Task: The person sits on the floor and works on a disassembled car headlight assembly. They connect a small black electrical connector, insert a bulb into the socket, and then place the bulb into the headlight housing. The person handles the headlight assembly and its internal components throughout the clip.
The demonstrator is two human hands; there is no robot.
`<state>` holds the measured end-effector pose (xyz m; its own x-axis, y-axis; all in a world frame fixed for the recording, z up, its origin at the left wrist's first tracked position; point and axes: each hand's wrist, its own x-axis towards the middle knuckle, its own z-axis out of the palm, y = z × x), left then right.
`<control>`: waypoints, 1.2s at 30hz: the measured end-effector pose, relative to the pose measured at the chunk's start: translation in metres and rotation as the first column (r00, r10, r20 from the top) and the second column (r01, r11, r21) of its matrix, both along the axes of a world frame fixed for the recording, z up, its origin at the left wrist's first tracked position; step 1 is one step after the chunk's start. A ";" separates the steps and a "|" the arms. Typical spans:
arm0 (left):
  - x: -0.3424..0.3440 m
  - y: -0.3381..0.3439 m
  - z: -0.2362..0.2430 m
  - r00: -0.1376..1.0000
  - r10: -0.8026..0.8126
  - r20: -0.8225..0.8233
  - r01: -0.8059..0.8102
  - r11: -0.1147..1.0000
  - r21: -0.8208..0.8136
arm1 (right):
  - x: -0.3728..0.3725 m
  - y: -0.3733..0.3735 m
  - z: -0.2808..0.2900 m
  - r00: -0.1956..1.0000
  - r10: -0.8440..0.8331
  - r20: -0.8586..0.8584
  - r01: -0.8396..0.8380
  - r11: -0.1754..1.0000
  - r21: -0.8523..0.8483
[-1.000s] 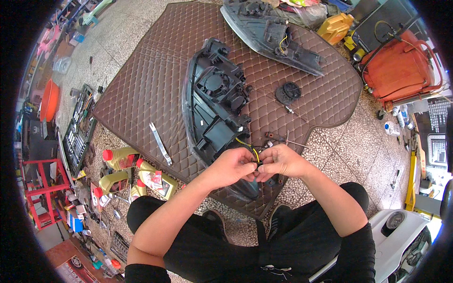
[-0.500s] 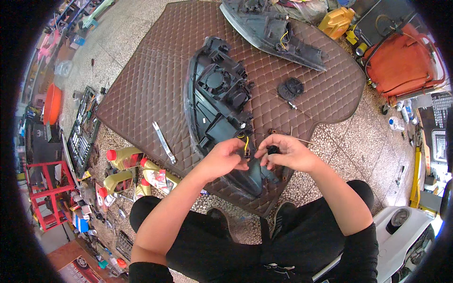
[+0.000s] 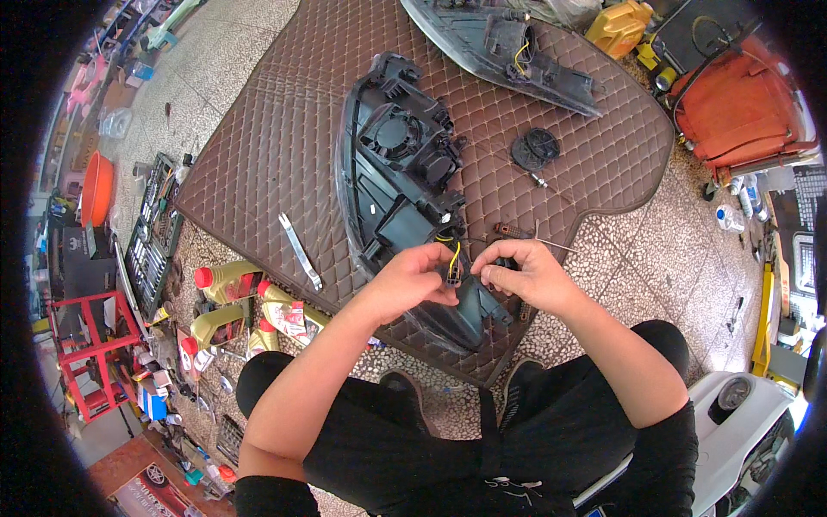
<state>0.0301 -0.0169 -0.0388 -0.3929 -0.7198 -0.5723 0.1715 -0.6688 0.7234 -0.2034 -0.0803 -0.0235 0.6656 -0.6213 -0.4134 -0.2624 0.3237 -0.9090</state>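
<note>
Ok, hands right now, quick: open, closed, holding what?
Left hand: closed, holding the plug on the yellow wire.
Right hand: closed around a small black part, partly hidden.

Matt black plastic backs the headlight; the mat looks quilted leatherette, the flat tool smooth, shiny metal

blurred print on bottle label, unreadable lettering on carton
</note>
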 end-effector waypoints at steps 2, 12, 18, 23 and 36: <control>0.000 -0.001 -0.001 1.000 -0.004 0.010 0.004 1.000 -0.013 | 0.000 0.001 0.002 1.000 -0.019 -0.005 0.019 1.000 -0.001; -0.005 0.004 -0.005 0.990 -0.070 0.125 0.079 0.994 -0.074 | 0.004 0.007 0.003 0.998 -0.054 0.013 0.054 0.998 -0.030; -0.013 0.008 -0.005 0.964 -0.113 0.240 0.145 0.982 -0.118 | 0.006 0.013 0.005 0.994 0.100 0.050 -0.084 0.963 -0.257; -0.012 0.006 -0.001 0.954 -0.111 0.278 0.164 0.971 -0.176 | 0.004 0.011 0.002 0.997 0.075 -0.014 -0.076 0.961 -0.267; -0.023 0.020 -0.001 0.740 -0.385 0.551 0.609 0.732 -0.306 | -0.003 0.002 -0.010 0.985 -0.168 -0.025 0.153 0.941 -0.303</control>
